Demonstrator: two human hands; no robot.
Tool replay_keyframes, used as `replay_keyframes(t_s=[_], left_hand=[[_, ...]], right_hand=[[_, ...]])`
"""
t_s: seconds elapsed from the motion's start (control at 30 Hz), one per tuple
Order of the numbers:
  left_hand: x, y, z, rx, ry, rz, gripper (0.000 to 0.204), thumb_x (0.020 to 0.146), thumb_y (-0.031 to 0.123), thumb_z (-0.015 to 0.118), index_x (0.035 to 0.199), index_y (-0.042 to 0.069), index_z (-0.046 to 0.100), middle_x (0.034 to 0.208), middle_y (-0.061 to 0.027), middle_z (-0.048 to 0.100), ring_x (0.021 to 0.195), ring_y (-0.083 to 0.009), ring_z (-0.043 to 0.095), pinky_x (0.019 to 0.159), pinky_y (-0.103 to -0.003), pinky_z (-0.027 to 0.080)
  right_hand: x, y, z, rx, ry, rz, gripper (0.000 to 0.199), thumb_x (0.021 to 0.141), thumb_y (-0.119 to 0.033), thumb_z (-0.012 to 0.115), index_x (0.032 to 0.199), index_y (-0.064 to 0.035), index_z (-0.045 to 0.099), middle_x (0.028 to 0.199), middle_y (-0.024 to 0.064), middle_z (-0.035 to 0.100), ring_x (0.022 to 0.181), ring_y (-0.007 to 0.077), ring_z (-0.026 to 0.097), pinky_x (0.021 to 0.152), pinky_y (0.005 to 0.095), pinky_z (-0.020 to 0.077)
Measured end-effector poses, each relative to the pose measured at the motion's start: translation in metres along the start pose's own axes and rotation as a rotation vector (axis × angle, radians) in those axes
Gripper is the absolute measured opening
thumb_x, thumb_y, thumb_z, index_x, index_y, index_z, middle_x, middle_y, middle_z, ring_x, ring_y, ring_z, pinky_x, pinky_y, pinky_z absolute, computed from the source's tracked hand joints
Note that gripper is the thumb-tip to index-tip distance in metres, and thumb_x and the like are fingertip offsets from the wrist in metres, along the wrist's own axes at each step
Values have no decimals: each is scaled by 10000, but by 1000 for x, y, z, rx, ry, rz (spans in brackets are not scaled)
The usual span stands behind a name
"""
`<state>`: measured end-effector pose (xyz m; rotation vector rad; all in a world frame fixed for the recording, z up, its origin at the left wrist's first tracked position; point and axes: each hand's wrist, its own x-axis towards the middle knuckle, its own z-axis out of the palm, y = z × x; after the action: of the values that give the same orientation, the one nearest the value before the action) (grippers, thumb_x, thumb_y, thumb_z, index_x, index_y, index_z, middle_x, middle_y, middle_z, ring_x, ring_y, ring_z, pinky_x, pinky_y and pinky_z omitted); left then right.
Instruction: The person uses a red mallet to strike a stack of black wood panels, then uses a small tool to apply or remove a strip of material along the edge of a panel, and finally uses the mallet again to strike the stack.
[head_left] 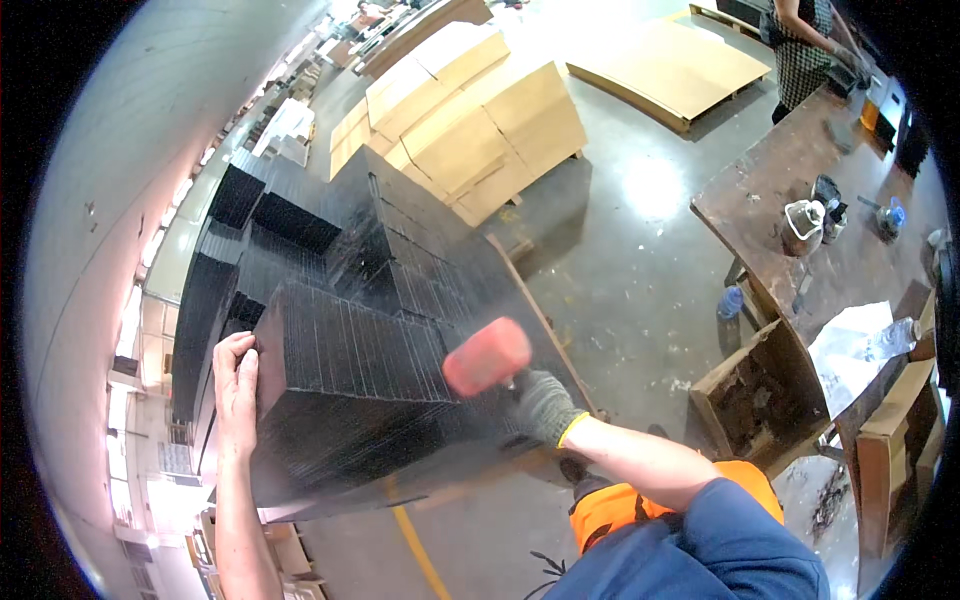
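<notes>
A thick block of black boards [345,345], standing on edge side by side, is in front of me. Against its left face lies my bare left hand [236,385], fingers stretched along the surface and not wrapped round anything. My right hand [547,407], in a grey knit glove with a yellow cuff, is closed round the handle of a mallet. The red mallet head [487,357] is slightly blurred and sits by the right end of the block; whether it touches the boards I cannot tell. Most of the handle is hidden by the glove.
More black stacks [290,220] rise behind the block, and tan boards [480,120] are piled beyond. At right, a brown workbench [745,190] carries bottles and white paper [845,350]. An open wooden box [755,400] is below it. Another person [800,50] stands at the far right.
</notes>
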<state>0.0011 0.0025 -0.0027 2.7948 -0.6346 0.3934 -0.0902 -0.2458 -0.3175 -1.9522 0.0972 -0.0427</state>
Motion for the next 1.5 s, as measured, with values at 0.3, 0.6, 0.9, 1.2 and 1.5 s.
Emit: replay_keyframes(t_s=[0.3, 0.6, 0.9, 1.2, 1.5], left_hand=[[0, 3, 0, 15, -3, -10, 307, 1024, 249, 463, 1205, 14, 542, 1277, -135, 509, 1237, -258, 472, 1091, -363, 331], [1, -1, -1, 18, -6, 9, 308, 1025, 255, 464, 1197, 12, 545, 1281, -132, 512, 1236, -259, 475, 1088, -365, 335], [2, 3, 0, 14, -2, 7, 294, 1015, 231, 468, 1183, 5, 551, 1282, -142, 520, 1229, -259, 486, 1081, -364, 342], [0, -1, 3, 8, 45, 48, 289, 1006, 228, 492, 1167, -2, 563, 1235, -135, 541, 1212, -262, 501, 1069, -349, 350], [2, -4, 4, 29, 50, 65, 281, 997, 253, 524, 1144, 19, 571, 1208, -123, 559, 1204, -258, 501, 1061, -354, 358]], right_hand=[[12, -2, -4, -52, -39, -36, 254, 873, -243, 597, 1066, -80, 628, 869, 255, 669, 837, 445, 649, 730, 543, 505], [15, 1, -1, -48, -16, 29, 231, 846, -215, 600, 1023, -73, 643, 879, 244, 680, 859, 430, 662, 748, 526, 516], [3, -1, -10, -34, 35, -4, 308, 855, -385, 648, 1014, -121, 663, 879, 219, 693, 861, 405, 673, 751, 499, 534], [-49, 42, 19, 1509, -560, -61, 603, 769, -525, 716, 1205, -115, 643, 1223, 102, 662, 1151, 284, 617, 965, 398, 479], [-48, 3, 3, -27, -331, -335, 718, 662, -569, 771, 1190, -97, 654, 1117, 113, 700, 1067, 312, 655, 907, 436, 498]])
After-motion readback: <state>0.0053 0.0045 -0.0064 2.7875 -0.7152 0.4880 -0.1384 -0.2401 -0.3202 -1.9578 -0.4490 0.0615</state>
